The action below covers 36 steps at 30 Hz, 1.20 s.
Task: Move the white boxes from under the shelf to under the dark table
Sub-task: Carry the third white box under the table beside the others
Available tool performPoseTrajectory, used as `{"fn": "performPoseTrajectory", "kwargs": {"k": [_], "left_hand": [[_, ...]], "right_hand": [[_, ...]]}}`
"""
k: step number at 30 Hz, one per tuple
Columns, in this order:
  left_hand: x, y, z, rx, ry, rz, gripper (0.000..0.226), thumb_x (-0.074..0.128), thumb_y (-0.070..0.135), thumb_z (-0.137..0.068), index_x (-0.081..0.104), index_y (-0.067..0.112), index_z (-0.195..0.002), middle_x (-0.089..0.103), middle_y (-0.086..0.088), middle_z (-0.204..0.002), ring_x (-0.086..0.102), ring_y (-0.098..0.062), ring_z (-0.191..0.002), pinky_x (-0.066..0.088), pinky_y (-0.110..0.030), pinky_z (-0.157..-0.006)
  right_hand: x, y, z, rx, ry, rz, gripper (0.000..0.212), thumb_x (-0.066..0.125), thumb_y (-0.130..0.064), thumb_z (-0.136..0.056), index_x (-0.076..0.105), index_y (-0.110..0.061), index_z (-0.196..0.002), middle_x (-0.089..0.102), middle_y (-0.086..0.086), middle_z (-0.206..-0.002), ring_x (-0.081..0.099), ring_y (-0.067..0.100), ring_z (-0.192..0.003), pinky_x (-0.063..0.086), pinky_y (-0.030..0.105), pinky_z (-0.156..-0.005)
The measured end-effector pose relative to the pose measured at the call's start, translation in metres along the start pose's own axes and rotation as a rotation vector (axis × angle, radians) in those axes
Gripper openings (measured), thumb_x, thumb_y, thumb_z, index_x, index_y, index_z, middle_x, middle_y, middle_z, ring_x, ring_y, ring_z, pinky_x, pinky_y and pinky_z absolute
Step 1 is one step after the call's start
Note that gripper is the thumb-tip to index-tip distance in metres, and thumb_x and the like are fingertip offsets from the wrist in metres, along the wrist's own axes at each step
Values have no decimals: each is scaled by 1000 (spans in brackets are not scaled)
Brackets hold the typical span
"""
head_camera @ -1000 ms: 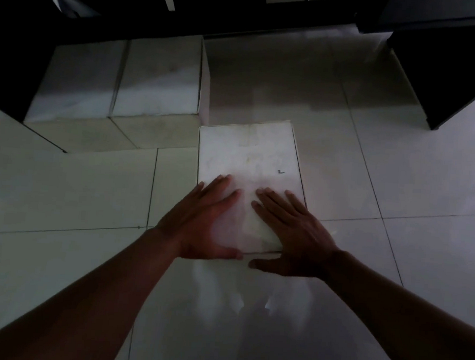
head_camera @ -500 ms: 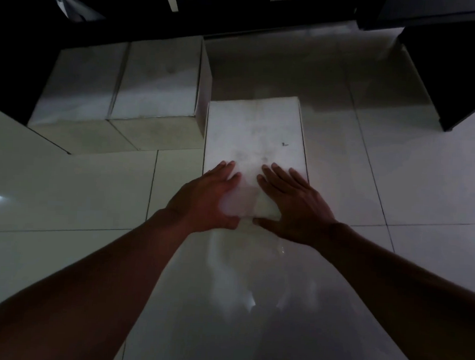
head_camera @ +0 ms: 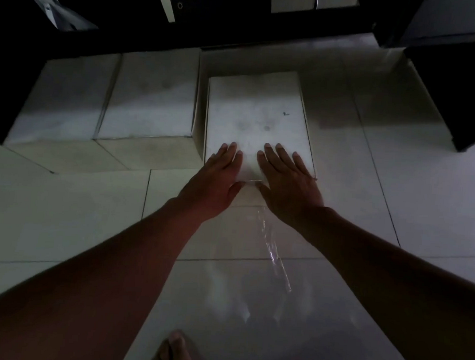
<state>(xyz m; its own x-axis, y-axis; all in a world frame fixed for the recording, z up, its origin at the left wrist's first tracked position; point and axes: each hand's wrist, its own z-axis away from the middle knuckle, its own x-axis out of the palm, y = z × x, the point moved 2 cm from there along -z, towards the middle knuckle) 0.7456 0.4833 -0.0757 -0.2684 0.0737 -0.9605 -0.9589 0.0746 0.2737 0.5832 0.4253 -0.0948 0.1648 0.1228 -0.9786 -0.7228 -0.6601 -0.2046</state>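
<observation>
Both your hands lie flat on a white rectangular cardboard box point(head_camera: 255, 119) on the pale glossy tiled floor point(head_camera: 61, 216).

Your left hand point(head_camera: 215, 182) and right hand point(head_camera: 287, 185) press its near edge with fingers straight, gripping nothing. The box sits at 12 o'clock, just right of two more white boxes point(head_camera: 105, 99), its far end reaching under the dark table point(head_camera: 239, 38).

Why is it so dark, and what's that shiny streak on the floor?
In the head view the room is dim, and the dark table shades the far end of the white box under both hands; the shiny streak is glare on the glossy floor tiles; straight lines bend from the wide lens.
</observation>
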Motion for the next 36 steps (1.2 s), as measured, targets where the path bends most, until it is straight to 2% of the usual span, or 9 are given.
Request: {"fn": "performPoseTrajectory", "kwargs": {"k": [7,13,36], "left_hand": [[4,-16,-40,-71,100,24,57,42,16,-102,20,2,-153,11,-17,-162,4,-30,-151,9,-40,-122],[3,-35,-62,-82,146,9,56,39,16,-103,19,2,-153,10,-17,-162,4,-30,-151,9,-40,-122],[-5,-61,-75,-47,149,18,56,40,18,-103,20,3,-153,15,-15,-162,8,-27,-151,8,-37,-123]], "right_hand": [[-5,12,-54,-5,-23,-61,64,42,-32,-101,14,-10,-155,7,11,-163,-1,26,-150,2,44,-121],[-5,17,-85,-6,-12,-98,65,45,-30,-101,15,-11,-155,7,8,-164,-1,23,-150,2,42,-121],[1,9,-108,13,9,-41,67,43,-35,-101,13,-11,-155,7,9,-164,-1,24,-150,2,43,-121]]}}
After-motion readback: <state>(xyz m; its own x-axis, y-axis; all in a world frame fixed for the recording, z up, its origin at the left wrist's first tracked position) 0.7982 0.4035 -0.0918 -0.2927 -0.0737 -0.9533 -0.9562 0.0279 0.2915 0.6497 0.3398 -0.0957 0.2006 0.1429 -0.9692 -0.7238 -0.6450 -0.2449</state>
